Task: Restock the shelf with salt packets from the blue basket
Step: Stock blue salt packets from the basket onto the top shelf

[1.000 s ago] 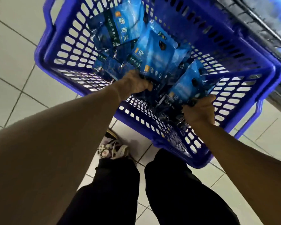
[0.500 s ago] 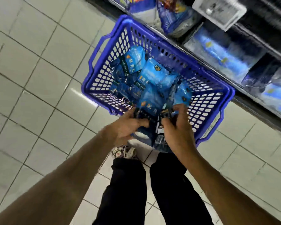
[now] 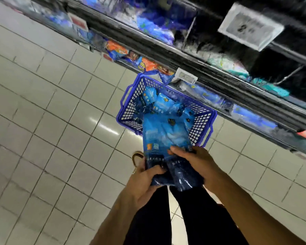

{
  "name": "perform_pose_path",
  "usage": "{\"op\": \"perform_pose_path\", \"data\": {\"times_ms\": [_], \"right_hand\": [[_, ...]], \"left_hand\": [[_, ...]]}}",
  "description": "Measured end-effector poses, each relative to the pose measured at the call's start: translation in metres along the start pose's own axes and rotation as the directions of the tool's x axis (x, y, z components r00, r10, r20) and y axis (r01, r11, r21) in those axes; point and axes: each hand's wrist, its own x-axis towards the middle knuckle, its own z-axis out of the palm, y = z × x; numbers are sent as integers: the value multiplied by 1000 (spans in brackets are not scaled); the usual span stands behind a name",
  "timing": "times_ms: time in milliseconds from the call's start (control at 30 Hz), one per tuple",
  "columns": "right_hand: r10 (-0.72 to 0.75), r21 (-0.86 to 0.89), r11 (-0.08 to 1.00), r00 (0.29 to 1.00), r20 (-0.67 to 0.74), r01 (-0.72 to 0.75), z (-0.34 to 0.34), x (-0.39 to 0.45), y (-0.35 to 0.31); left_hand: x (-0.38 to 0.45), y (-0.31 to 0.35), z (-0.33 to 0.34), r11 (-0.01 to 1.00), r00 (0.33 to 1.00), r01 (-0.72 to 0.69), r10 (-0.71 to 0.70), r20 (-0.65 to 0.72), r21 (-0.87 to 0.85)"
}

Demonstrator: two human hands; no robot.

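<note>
A person stands over a blue basket [image 3: 126,110] on a tiled floor [image 3: 42,121], both hands clamped on a bunch of blue salt packets [image 3: 163,138] lifted clear above the basket's near end. The left hand [image 3: 145,184] curls its fingers around the bunch's lower edge from below; the right hand [image 3: 200,161] wraps the right side, thumb pressed across the front. How many packets are in the bunch cannot be told. The risk, judging from the hold, is a slip: the glossy, floppy packets are pinched only at their bottom ends, and the loose tops could fan out and slide free on the way up to the shelf [image 3: 210,71], dropping to the floor or back into the basket. The basket, just beside the shelf's base, still holds a heap of the same packets. The shelf tiers carry blurred blue and orange packages behind price tags [image 3: 251,27]; which slot is meant for salt cannot be told.
</note>
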Motion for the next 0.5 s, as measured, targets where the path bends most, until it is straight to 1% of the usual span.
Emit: {"op": "perform_pose_path", "data": {"times_ms": [100, 133, 200, 267, 367, 433, 500], "right_hand": [[10, 143, 990, 1000, 17, -12, -15, -49, -19], [10, 211, 977, 999, 40, -19, -22, -69, -25], [-39, 315, 949, 997, 68, 16, -39, -102, -34], [-110, 354, 930, 994, 15, 98, -57, -141, -45], [-215, 317, 921, 974, -68, 226, -78, -193, -50], [-251, 329, 904, 962, -107, 272, -89, -226, -50], [-258, 385, 870, 951, -173, 306, -95, -253, -47]], "left_hand": [[-53, 7, 23, 997, 996, -57, 54, -67, -49], [-71, 10, 31, 996, 994, -77, 74, -76, -33], [-102, 18, 42, 994, 992, -104, 105, -71, 19], [-131, 29, 57, 992, 991, -111, 115, -70, 66], [-166, 41, 82, 984, 987, -146, 151, -47, 106], [-186, 44, 103, 978, 982, -184, 186, -20, 99], [-201, 47, 121, 970, 976, -218, 219, 3, 112]]}}
